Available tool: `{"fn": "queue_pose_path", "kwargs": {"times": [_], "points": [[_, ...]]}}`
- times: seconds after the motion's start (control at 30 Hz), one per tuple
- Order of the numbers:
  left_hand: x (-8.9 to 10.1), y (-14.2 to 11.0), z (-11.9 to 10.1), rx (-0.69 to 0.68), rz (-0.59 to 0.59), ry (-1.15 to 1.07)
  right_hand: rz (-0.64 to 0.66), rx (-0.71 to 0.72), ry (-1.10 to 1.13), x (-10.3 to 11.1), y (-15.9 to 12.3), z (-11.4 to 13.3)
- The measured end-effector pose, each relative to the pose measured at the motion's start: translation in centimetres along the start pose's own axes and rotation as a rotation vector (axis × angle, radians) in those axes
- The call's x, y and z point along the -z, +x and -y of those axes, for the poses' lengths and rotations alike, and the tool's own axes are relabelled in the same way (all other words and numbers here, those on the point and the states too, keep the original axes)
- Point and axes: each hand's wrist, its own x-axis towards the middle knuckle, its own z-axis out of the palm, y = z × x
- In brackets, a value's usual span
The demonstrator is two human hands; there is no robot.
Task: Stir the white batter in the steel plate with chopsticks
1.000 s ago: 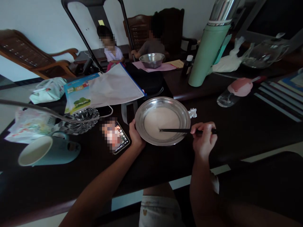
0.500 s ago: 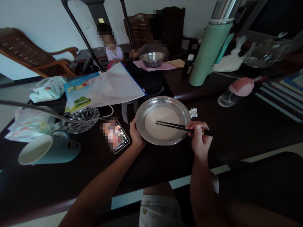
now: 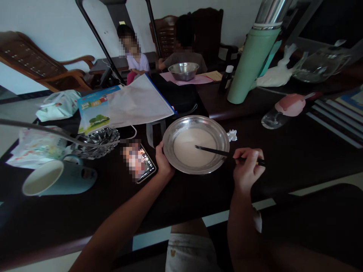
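A shiny metal bowl [image 3: 196, 169] with a wide rim rests on the dark table in front of me, holding a pale, milky mixture [image 3: 190, 151]. My left hand [image 3: 163, 162] grips the bowl at its left side, thumb up along the rim and the other fingers hidden beneath. Black chopsticks [image 3: 212, 150] are closed in my right hand [image 3: 248, 166], just off the bowl's right rim. Their tips lie close together over the middle of the mixture; whether they dip in I cannot tell. A crumpled white tissue [image 3: 232, 135] sits by the right rim.
Left of the bowl lie a lit phone [image 3: 140, 162], a tipped blue mug [image 3: 68, 179] and a cut-glass dish [image 3: 99, 143]. A green thermos [image 3: 252, 64] stands behind right, near a pink-capped bottle [image 3: 289, 105]. Two people [image 3: 137, 62] sit beyond another metal bowl [image 3: 183, 71].
My right hand has moved right and slightly down, drawing the chopsticks with it. The chopstick tips have shifted right and come together. The left hand and bowl stay put.
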Motion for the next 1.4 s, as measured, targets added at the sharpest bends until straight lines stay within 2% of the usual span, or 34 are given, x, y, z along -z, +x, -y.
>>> {"fn": "queue_pose_path", "kwargs": {"times": [0.07, 0.17, 0.23, 0.4, 0.5, 0.6, 0.77, 0.97, 1.13, 1.2, 1.3, 1.33, 1.4], "points": [[0.11, 0.05, 0.04, -0.002, 0.014, 0.011, -0.003, 0.001, 0.043, -0.03, 0.03, 0.03], [0.31, 0.17, 0.11, 0.0, 0.017, 0.019, 0.145, -0.05, 0.055, -0.11, -0.13, 0.02], [0.39, 0.23, 0.14, 0.002, 0.019, 0.011, 0.194, -0.061, 0.02, -0.12, -0.23, -0.03], [0.28, 0.18, 0.03, -0.003, 0.025, 0.005, 0.047, 0.003, 0.07, 0.01, -0.16, -0.08], [0.14, 0.05, -0.13, 0.003, 0.008, 0.018, 0.141, -0.027, 0.104, -0.02, -0.21, -0.03], [0.04, -0.03, -0.18, 0.012, 0.0, 0.01, 0.211, -0.051, 0.036, -0.12, -0.27, 0.0], [0.16, 0.09, -0.09, 0.023, 0.01, 0.017, 0.022, -0.003, 0.044, -0.15, -0.12, 0.04], [0.29, 0.1, -0.17, 0.013, 0.001, 0.025, 0.214, -0.093, -0.013, -0.08, -0.32, 0.12], [0.16, -0.05, -0.24, 0.023, -0.003, 0.022, 0.01, -0.025, 0.013, -0.12, -0.08, 0.16], [0.22, -0.02, -0.21, 0.01, 0.0, 0.023, 0.059, -0.042, 0.062, -0.15, -0.1, 0.21], [0.34, 0.11, -0.15, -0.005, 0.011, 0.038, 0.23, -0.103, 0.04, -0.12, -0.3, 0.25], [0.37, 0.14, -0.13, -0.007, 0.014, 0.039, 0.248, -0.103, 0.015, -0.09, -0.35, 0.24], [0.38, 0.18, -0.1, -0.001, 0.014, 0.033, 0.187, -0.065, -0.019, 0.01, -0.35, 0.17]]}}
